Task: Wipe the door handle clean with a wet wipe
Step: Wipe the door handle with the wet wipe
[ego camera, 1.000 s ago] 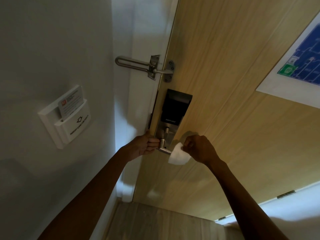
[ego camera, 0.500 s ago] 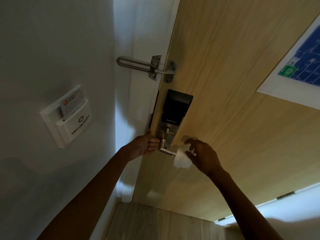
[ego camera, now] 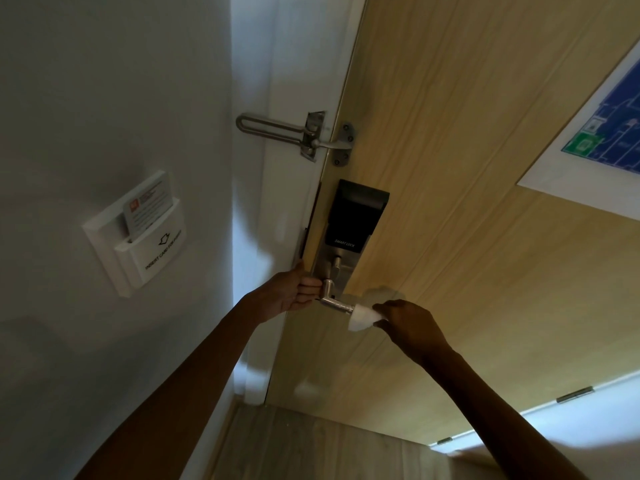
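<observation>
A silver lever door handle (ego camera: pixel 334 303) juts from the smart lock plate (ego camera: pixel 346 237) on the wooden door (ego camera: pixel 467 168). My left hand (ego camera: pixel 294 292) grips the door's edge beside the handle's base, fingers curled around it. A white wet wipe (ego camera: pixel 362 317) is wrapped over the free end of the handle. My right hand (ego camera: pixel 405 322) pinches the wipe there, and the handle's tip is hidden under it.
A metal swing-bar latch (ego camera: pixel 294 135) bridges the white frame and the door above the lock. A key-card holder (ego camera: pixel 142 233) with a card is on the left wall. An evacuation plan (ego camera: pixel 602 140) hangs on the door at right. Wooden floor (ego camera: pixel 311 445) lies below.
My right hand has slid the wipe outward along the handle to its free end, baring more metal near the base. The left hand has stayed on the door edge.
</observation>
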A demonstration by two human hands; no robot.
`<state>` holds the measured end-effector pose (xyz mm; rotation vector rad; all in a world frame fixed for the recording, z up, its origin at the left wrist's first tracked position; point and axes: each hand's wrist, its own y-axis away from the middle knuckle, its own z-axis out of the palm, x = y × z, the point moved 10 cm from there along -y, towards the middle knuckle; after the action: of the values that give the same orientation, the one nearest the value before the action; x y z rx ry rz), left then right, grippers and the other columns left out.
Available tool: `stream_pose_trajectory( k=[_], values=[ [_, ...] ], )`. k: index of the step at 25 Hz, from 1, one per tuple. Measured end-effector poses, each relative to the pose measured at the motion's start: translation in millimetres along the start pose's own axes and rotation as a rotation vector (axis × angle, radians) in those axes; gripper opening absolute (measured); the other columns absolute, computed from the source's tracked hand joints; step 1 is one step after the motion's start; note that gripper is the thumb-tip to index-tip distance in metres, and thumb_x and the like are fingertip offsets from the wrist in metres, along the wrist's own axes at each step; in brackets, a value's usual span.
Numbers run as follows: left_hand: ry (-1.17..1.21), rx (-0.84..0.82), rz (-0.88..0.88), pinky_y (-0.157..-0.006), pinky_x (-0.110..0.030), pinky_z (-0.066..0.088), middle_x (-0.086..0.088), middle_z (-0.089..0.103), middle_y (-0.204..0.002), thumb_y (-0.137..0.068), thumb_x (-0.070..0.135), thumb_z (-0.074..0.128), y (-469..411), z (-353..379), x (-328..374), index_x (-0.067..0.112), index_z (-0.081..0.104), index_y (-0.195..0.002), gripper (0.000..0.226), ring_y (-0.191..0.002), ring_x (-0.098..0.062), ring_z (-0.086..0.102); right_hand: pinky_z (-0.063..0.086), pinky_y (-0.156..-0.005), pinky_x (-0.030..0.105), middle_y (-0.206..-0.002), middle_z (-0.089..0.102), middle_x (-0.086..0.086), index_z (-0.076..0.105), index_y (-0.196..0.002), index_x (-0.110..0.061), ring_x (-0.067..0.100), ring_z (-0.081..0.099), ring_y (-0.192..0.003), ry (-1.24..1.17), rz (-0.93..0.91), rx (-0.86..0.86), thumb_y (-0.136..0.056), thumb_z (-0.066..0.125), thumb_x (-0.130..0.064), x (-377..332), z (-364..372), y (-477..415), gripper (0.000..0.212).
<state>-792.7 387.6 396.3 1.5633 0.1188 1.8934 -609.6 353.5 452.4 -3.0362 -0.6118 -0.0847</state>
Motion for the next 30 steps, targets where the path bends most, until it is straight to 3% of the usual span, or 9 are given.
stream_pose_trajectory(
  k=[8, 13, 16, 18, 21, 30],
  values=[
    [0.002, 0.005, 0.003, -0.110, -0.035, 0.038, -0.015, 0.053, -0.140, -0.100, 0.050, 0.016, -3, -3, -2, 0.002, 0.051, -0.133, 0.068, -0.131, -0.025, 0.049, 0.045, -0.067, 0.028, -0.094, 0.074, 0.002, 0.072, -0.100, -0.022, 0.019, 0.065, -0.089, -0.047, 0.066, -0.032, -0.089, 0.063, -0.037, 5, 5, -10, 0.021],
    [0.006, 0.003, 0.002, -0.108, -0.035, 0.039, -0.015, 0.053, -0.139, -0.100, 0.050, 0.016, -4, -2, -3, 0.003, 0.052, -0.132, 0.067, -0.131, -0.025, 0.049, 0.048, -0.081, 0.030, -0.112, 0.070, 0.006, 0.067, -0.115, -0.019, 0.020, 0.064, -0.102, -0.022, 0.042, -0.065, -0.092, 0.059, -0.035, -18, 11, -22, 0.029],
    [-0.001, 0.013, 0.012, -0.111, -0.036, 0.037, -0.015, 0.053, -0.140, -0.100, 0.048, 0.016, -4, -2, -2, 0.003, 0.051, -0.132, 0.066, -0.131, -0.026, 0.048, 0.045, -0.095, 0.034, -0.130, 0.061, 0.008, 0.052, -0.134, -0.015, 0.024, 0.056, -0.118, -0.069, 0.031, -0.201, -0.088, 0.064, -0.042, -17, 16, -21, 0.055],
    [0.004, 0.013, 0.018, -0.111, -0.037, 0.036, -0.016, 0.052, -0.140, -0.100, 0.047, 0.015, -3, -1, -1, 0.002, 0.051, -0.133, 0.066, -0.132, -0.026, 0.047, 0.050, -0.091, 0.038, -0.128, 0.061, 0.012, 0.047, -0.137, -0.011, 0.028, 0.059, -0.112, -0.143, 0.014, -0.156, -0.090, 0.057, -0.052, -27, 9, -27, 0.063],
    [-0.002, 0.018, 0.012, -0.108, -0.035, 0.038, -0.016, 0.052, -0.140, -0.101, 0.047, 0.015, -1, 0, -3, 0.002, 0.051, -0.132, 0.066, -0.132, -0.026, 0.048, 0.050, -0.077, 0.033, -0.115, 0.066, 0.011, 0.052, -0.126, -0.014, 0.024, 0.063, -0.097, -0.192, -0.008, -0.092, -0.099, 0.043, -0.046, -53, 12, -33, 0.043],
    [0.027, 0.021, 0.003, -0.114, -0.037, 0.033, -0.016, 0.048, -0.143, -0.101, 0.048, 0.015, 4, 4, -1, 0.001, 0.047, -0.135, 0.066, -0.134, -0.027, 0.045, 0.044, -0.086, 0.037, -0.110, 0.065, 0.010, 0.052, -0.122, -0.013, 0.028, 0.063, -0.094, -0.100, -0.158, -0.044, -0.102, 0.041, -0.027, -45, 19, -22, 0.027]
  ],
)
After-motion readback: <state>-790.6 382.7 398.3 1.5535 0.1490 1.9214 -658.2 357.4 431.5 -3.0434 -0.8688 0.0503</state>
